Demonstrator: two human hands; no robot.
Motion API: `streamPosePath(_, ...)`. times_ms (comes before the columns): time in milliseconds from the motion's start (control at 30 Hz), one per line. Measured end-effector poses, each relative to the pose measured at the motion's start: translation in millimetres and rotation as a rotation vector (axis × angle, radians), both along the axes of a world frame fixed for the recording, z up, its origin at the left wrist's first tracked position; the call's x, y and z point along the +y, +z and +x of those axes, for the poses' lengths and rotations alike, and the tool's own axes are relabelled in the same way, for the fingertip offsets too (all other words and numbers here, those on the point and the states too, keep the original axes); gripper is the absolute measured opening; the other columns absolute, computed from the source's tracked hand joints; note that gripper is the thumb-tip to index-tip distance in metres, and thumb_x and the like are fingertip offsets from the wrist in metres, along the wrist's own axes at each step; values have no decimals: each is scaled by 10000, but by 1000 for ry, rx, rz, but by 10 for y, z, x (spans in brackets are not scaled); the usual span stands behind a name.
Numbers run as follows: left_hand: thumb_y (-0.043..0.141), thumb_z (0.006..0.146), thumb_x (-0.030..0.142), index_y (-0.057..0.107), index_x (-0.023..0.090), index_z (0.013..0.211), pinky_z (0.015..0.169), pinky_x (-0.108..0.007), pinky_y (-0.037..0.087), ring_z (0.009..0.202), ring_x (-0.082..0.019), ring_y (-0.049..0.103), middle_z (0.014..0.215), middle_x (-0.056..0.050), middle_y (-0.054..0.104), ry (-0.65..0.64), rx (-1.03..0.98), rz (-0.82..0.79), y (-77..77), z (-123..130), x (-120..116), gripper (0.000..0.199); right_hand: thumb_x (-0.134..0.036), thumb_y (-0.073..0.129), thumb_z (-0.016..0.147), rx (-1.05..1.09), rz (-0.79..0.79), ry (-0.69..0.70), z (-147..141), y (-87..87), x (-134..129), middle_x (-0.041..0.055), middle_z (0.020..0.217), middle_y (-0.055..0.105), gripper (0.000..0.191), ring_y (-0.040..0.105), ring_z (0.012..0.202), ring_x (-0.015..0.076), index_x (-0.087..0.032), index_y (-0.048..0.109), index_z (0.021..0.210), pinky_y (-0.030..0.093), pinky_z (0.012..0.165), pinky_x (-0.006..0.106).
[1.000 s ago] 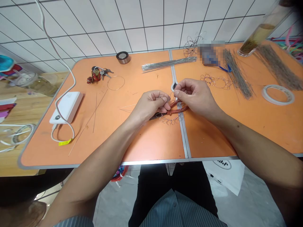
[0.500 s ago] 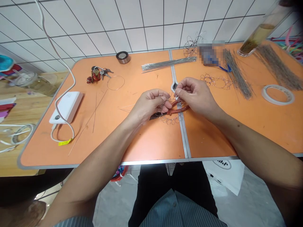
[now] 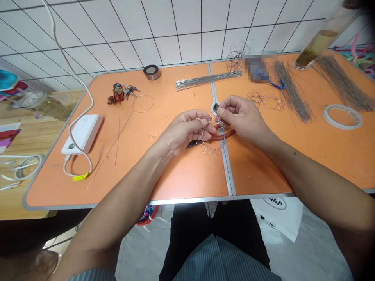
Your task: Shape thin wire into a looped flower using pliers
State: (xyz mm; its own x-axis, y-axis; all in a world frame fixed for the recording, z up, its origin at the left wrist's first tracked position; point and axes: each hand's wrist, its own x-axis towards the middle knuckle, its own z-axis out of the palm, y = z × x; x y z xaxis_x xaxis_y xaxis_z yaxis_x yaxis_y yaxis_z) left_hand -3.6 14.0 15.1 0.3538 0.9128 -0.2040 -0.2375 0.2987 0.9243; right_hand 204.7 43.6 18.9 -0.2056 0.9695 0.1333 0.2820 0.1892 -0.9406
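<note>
1. At the centre seam of the orange folding table [image 3: 226, 171]: left hand [image 3: 183, 130] just left of the seam, fingers curled closed over red-handled pliers [image 3: 225, 135]; black pliers head [image 3: 191, 144] protruding beneath the palm.
2. Right of the seam's upper end: right hand [image 3: 243, 117], thumb and forefinger pinched on thin wire, remaining fingers half curled; pliers handles running just below.
3. On the seam, beneath both hands: looped wire ring [image 3: 212, 150], its scalloped edge lying on the tabletop, wire rising into the fingers.
4. Right of the seam: second looped wire piece [image 3: 265, 100], beside a bundle of straight wires [image 3: 293, 91]; pale tape roll [image 3: 342, 117] farther right.
5. Left of the seam: keys [image 3: 118, 94], wire hoop [image 3: 143, 104], white power bank [image 3: 82, 134].
</note>
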Motion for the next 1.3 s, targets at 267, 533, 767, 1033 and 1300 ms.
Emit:
streamPosePath(267,782,878,154,672,153,855,692,-239,615,646,-134,759,853,-79,832,57,-77,-62,-54,-16,55,113,-524,777,999,146,-27,54,17,-30,7,50,956,770,309,713,809,168,-231,681,991,597,707,291)
streamPosePath(533,693,913,32,664,152,933,721,-244,641,702,-131,774,859,-74,832,183,-239,-128,-36,-14,89,125,-611,944,794,217,-259,124,18,-34,-12,44,886,748,470,668,710,163,-228,727,960,609,577,279)
streamPosePath(767,802,912,217,665,161,887,709,-264,652,683,-135,760,900,-75,829,188,-114,-72,-92,-24,99,150,-578,930,817,199,-192,91,10,-33,-21,31,791,695,443,624,649,131,-202,697,806,547,529,234)
streamPosePath(1033,816,835,246,688,155,795,675,-249,616,694,-129,717,857,-70,791,239,68,11,-123,-21,120,162,-620,926,802,153,-132,49,-19,-69,-28,24,751,694,484,587,579,112,-199,687,809,488,480,220)
streamPosePath(1300,784,810,194,701,161,817,660,-231,562,616,-105,664,702,-14,733,255,96,193,-96,-15,119,90,-529,875,869,100,-102,53,-37,-73,-66,-27,569,588,384,502,503,105,-207,675,809,405,460,220)
